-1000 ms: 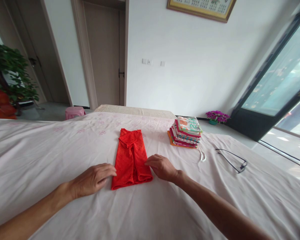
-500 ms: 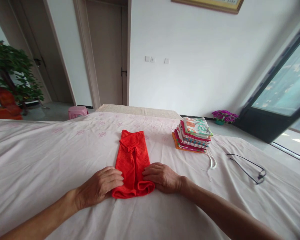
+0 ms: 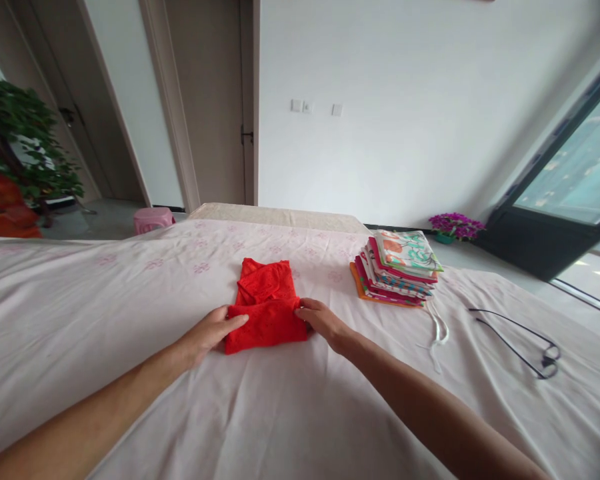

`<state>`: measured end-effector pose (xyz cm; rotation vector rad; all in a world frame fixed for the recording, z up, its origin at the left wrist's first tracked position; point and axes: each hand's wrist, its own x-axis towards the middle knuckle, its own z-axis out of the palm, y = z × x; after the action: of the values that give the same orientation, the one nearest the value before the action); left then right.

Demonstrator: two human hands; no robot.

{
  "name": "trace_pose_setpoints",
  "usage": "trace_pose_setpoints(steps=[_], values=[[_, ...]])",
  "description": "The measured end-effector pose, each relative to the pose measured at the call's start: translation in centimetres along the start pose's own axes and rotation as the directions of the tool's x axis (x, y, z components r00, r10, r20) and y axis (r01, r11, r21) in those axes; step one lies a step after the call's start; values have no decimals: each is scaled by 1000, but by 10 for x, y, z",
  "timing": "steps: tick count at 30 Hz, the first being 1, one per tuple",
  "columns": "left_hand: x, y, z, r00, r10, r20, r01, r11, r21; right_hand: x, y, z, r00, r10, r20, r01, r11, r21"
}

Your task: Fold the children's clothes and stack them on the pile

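Observation:
A red lacy garment point(image 3: 266, 307) lies on the pale pink bedsheet point(image 3: 80, 313), its near end folded up over the middle. My left hand point(image 3: 214, 333) pinches the left edge of the folded part. My right hand point(image 3: 320, 321) grips the right edge of the same fold. Both arms reach out from the bottom of the view.
A stack of folded patterned cloths point(image 3: 397, 265) sits to the right of the garment, with a white cord point(image 3: 437, 333) trailing from it. A black wire hanger point(image 3: 523, 341) lies further right. A pink stool point(image 3: 153, 219), a plant point(image 3: 20, 140) and a door stand beyond the bed.
Both hands took the near end of the red garment and folded it away from me over the middle, so it now looks about half as long.

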<state>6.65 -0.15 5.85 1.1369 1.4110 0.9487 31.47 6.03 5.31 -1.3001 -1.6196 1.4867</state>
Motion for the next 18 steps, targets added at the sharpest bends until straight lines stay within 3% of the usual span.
trace_pose_setpoints(steps=[2,5,8,11,13,15,18], values=[[5,-4,0,999,33,19,-32,999,-42,3,0,0,1000,0,-17,0,999,-47],[16,-11,0,998,62,-5,-62,998,-29,8,4,2,986,-92,-140,40,941,-335],[28,-13,-3,990,105,-89,-80,965,249,12,7,2,964,-188,-190,20,759,-651],[34,-11,-6,965,210,-154,-47,721,691,10,6,-2,963,-214,-166,-9,587,-809],[32,-12,-11,942,297,-156,-40,561,827,6,4,-8,966,-209,-154,-12,557,-830],[24,-17,-18,888,452,-87,-159,480,863,-2,4,-16,955,-246,-167,1,563,-826],[7,-28,-33,702,693,166,-482,289,827,-21,6,-27,897,-435,-76,178,513,-840]])
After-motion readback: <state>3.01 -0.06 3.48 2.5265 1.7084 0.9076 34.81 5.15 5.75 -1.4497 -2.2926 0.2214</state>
